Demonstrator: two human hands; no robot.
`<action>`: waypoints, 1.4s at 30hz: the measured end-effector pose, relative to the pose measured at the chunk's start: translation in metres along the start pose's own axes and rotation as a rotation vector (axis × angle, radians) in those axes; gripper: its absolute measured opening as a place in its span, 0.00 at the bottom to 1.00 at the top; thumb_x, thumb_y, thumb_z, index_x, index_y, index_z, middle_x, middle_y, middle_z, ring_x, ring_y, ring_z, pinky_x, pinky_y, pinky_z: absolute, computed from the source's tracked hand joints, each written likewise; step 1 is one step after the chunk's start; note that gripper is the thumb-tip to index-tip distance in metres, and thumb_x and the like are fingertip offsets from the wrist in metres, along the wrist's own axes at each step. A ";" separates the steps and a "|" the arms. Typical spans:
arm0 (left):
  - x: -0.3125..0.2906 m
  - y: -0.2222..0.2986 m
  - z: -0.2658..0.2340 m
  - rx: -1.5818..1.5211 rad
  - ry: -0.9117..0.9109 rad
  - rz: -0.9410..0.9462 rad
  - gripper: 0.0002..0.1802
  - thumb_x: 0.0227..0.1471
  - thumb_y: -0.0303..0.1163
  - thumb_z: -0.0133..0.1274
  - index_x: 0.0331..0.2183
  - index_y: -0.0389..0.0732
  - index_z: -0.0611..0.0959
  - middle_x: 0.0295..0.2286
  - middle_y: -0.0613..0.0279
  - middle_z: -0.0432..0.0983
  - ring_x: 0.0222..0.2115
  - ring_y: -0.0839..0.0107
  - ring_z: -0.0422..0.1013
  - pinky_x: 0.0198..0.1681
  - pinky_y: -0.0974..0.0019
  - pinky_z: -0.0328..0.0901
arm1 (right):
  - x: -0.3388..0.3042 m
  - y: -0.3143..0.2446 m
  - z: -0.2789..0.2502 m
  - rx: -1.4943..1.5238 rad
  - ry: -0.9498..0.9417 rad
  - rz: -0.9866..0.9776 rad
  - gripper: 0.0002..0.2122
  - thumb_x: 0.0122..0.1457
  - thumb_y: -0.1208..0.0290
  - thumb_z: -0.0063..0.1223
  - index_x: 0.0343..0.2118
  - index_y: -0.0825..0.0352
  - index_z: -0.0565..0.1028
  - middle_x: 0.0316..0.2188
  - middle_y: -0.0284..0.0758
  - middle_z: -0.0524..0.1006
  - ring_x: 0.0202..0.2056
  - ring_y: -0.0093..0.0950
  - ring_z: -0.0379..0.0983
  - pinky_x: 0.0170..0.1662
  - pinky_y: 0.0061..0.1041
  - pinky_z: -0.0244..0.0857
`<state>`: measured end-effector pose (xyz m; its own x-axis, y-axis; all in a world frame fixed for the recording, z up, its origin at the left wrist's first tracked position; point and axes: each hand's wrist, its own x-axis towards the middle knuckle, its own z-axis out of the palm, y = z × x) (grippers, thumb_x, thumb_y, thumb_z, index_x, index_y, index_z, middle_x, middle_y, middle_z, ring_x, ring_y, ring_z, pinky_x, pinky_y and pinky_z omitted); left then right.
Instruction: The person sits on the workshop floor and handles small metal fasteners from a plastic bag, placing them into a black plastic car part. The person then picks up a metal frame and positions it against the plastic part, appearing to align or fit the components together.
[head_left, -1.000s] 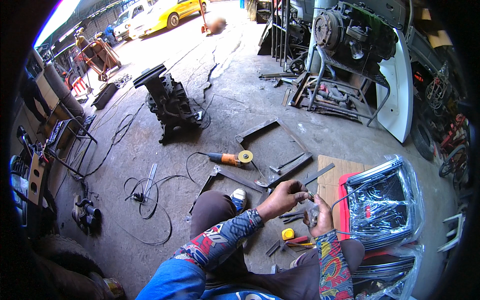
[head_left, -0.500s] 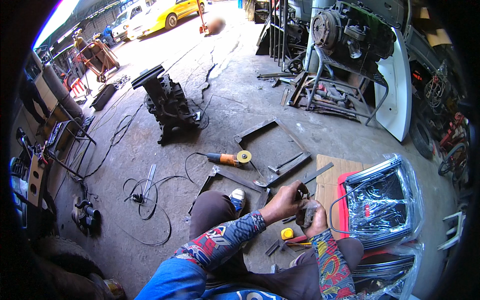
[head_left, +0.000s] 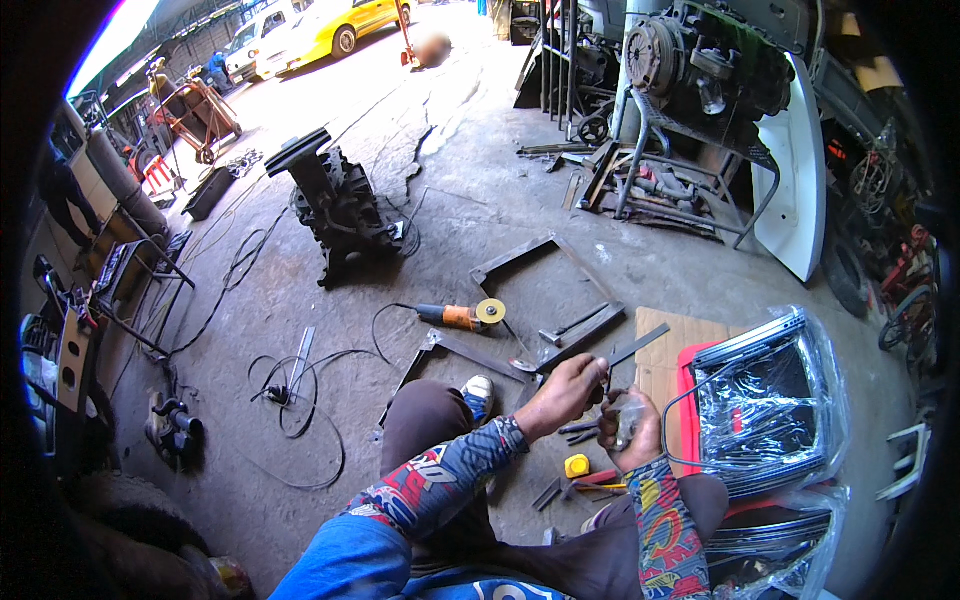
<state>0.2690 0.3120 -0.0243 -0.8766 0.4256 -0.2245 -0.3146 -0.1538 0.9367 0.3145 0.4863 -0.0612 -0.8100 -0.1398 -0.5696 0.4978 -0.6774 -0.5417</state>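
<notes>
In front of my knees, my right hand (head_left: 643,440) is closed around a small, crumpled clear plastic bag (head_left: 627,424); its contents are too small to make out. My left hand (head_left: 566,394) is just left of it with the fingertips pinched together, and whatever is in the pinch is hidden. A narrow gap separates the two hands. Below them on the floor lie a yellow tape measure (head_left: 577,466) and several short dark metal pieces (head_left: 547,494). Just beyond my hands are an angle-iron frame (head_left: 590,333) and a hammer (head_left: 550,338).
An orange angle grinder (head_left: 458,317) with a yellow disc rests on the concrete, its cord trailing left. Plastic-wrapped goods (head_left: 770,400) and cardboard (head_left: 655,350) lie at right. An engine block (head_left: 345,215) stands ahead; another engine (head_left: 710,65) sits on a metal stand (head_left: 628,185).
My hands were together at the plastic bag and have come slightly apart. The left hand has drawn up and to the left, while the right keeps the bag.
</notes>
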 end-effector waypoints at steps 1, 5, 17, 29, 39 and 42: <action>-0.001 0.003 -0.002 -0.073 0.026 -0.005 0.17 0.65 0.45 0.44 0.32 0.42 0.73 0.21 0.69 0.68 0.17 0.80 0.62 0.17 0.72 0.56 | -0.002 -0.003 0.000 0.040 0.025 0.012 0.17 0.60 0.47 0.46 0.34 0.58 0.74 0.23 0.30 0.75 0.17 0.24 0.66 0.17 0.24 0.58; -0.001 0.015 -0.010 0.291 0.043 0.383 0.07 0.58 0.30 0.43 0.32 0.41 0.76 0.26 0.63 0.75 0.20 0.75 0.69 0.21 0.72 0.63 | -0.004 -0.007 0.002 0.146 0.031 -0.061 0.24 0.60 0.42 0.41 0.41 0.62 0.73 0.28 0.33 0.77 0.23 0.29 0.72 0.24 0.28 0.65; 0.002 0.011 0.005 0.269 0.081 0.223 0.11 0.63 0.35 0.49 0.40 0.38 0.81 0.24 0.75 0.69 0.21 0.86 0.60 0.22 0.78 0.55 | -0.007 -0.012 0.004 0.118 -0.303 -0.170 0.26 0.56 0.62 0.38 0.54 0.73 0.68 0.47 0.45 0.75 0.50 0.38 0.72 0.57 0.40 0.64; 0.004 0.008 -0.005 0.396 -0.020 0.165 0.12 0.63 0.32 0.46 0.43 0.37 0.80 0.24 0.75 0.68 0.21 0.86 0.60 0.22 0.78 0.55 | -0.014 -0.015 0.002 -0.031 -0.309 -0.294 0.19 0.56 0.77 0.42 0.52 0.73 0.69 0.46 0.42 0.77 0.46 0.34 0.76 0.54 0.37 0.69; -0.007 0.023 -0.011 0.171 0.009 -0.024 0.12 0.62 0.31 0.44 0.41 0.37 0.80 0.21 0.73 0.65 0.19 0.84 0.59 0.19 0.77 0.54 | -0.006 -0.012 -0.009 -0.033 -0.216 -0.307 0.20 0.54 0.74 0.42 0.50 0.74 0.71 0.44 0.43 0.78 0.46 0.35 0.76 0.53 0.38 0.69; -0.004 0.018 -0.005 0.341 0.050 0.118 0.13 0.62 0.32 0.45 0.44 0.39 0.80 0.20 0.76 0.65 0.18 0.86 0.57 0.18 0.79 0.52 | -0.001 -0.009 -0.013 -0.020 -0.249 -0.323 0.23 0.49 0.76 0.39 0.50 0.75 0.70 0.45 0.45 0.77 0.46 0.37 0.76 0.54 0.39 0.69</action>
<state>0.2647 0.3028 -0.0079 -0.9192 0.3770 -0.1141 -0.0776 0.1105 0.9908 0.3151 0.5021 -0.0642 -0.9747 -0.0945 -0.2027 0.2097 -0.7012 -0.6815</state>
